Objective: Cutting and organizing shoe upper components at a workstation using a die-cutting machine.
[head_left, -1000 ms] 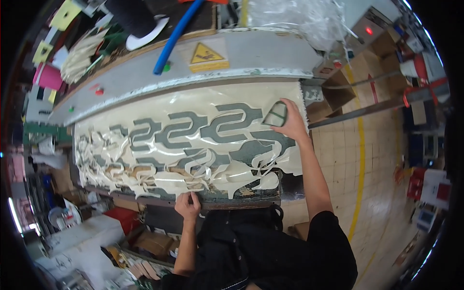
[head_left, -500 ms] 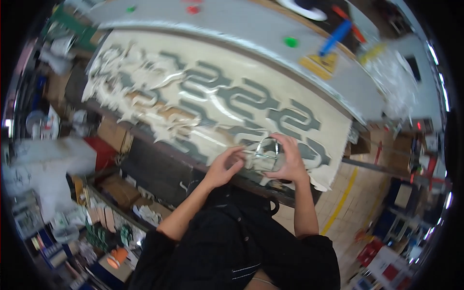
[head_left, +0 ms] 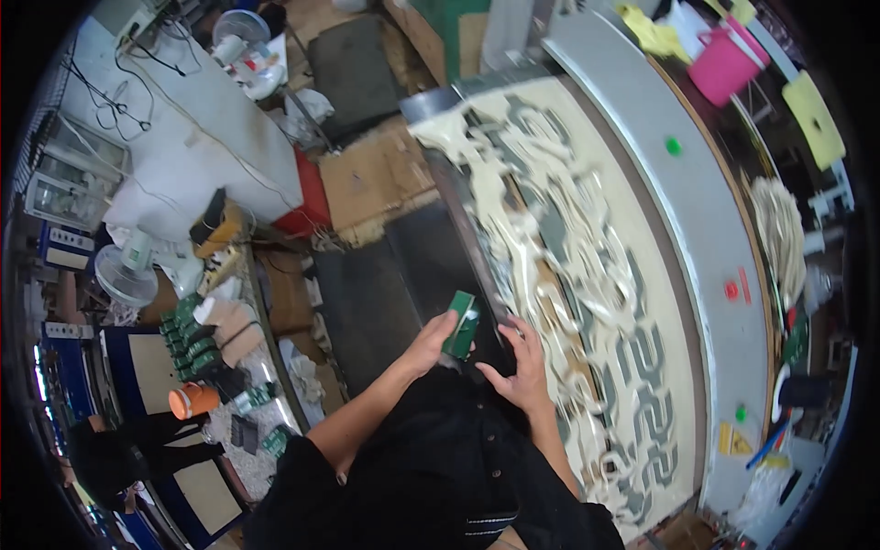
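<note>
In front of my body, my left hand [head_left: 428,346] is closed around the lower end of a small green box-shaped thing [head_left: 464,332] with a pale mark on its face. It tilts slightly and points away from me. My right hand [head_left: 524,368] is just to the right, holding nothing, thumb and fingers apart. Beyond the right hand lies a cream sheet [head_left: 662,293] with many shapes cut out of it; dark grey shows through the gaps. Loose, crumpled strips [head_left: 541,243] of the same cream material lie along its near side.
A long grey metal beam [head_left: 683,197] runs behind the sheet. Cardboard [head_left: 367,179] and a dark board [head_left: 408,266] lie to the left. A bench with green pieces [head_left: 192,339] and an orange jug [head_left: 193,401] stands at lower left; a person [head_left: 137,449] is beyond it.
My view has swung left along the sheet. The metal hoop-shaped tool in my right hand is gone from it, and my left hand now grips the green box-shaped thing.
</note>
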`<state>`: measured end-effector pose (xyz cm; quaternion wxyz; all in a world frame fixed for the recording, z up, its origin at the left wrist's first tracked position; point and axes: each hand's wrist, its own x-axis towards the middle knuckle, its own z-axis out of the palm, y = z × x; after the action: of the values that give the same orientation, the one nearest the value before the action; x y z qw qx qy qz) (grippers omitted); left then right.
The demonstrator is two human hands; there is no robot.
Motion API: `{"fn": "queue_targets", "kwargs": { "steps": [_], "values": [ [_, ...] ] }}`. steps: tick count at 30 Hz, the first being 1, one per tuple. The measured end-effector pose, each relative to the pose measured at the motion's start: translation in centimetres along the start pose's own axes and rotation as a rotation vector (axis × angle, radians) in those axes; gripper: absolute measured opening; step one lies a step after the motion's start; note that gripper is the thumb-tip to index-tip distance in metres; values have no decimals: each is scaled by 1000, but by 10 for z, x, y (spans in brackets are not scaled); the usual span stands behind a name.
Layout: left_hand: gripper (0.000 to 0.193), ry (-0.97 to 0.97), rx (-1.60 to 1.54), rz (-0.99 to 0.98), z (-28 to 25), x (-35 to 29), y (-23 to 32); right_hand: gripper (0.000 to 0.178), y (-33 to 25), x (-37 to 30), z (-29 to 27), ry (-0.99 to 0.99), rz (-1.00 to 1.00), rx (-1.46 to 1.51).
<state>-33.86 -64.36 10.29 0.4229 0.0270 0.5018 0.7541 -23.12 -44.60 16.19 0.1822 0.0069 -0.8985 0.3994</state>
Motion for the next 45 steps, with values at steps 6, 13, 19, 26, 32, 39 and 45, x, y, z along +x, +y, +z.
{"fn": "queue_targets", "kwargs": {
  "steps": [6, 13, 19, 26, 32, 39, 45],
  "values": [
    [71, 259, -398, 189, -140, 77, 131, 50, 53, 151, 69, -334, -24, 78],
    [64, 576, -656, 185, -352, 76, 138, 41, 105, 369, 156, -324, -74, 270],
    [46, 1130, -490, -43, -405, 70, 236, 36, 112, 571, 202, -401, -156, 360],
    [43, 1101, -581, -75, -529, 223, 357, 24, 141, 753, 296, -393, -327, 460],
    [60, 1007, -279, -68, -751, 445, 502, 12, 166, 948, 400, 57, -48, 418],
    [66, 595, -85, 195, -956, 688, 820, 9, 140, 1187, 575, -41, 351, 324],
    [69, 229, -465, 387, -996, 824, 1014, 49, 139, 1388, 658, -530, 290, 198]
  ]
}}
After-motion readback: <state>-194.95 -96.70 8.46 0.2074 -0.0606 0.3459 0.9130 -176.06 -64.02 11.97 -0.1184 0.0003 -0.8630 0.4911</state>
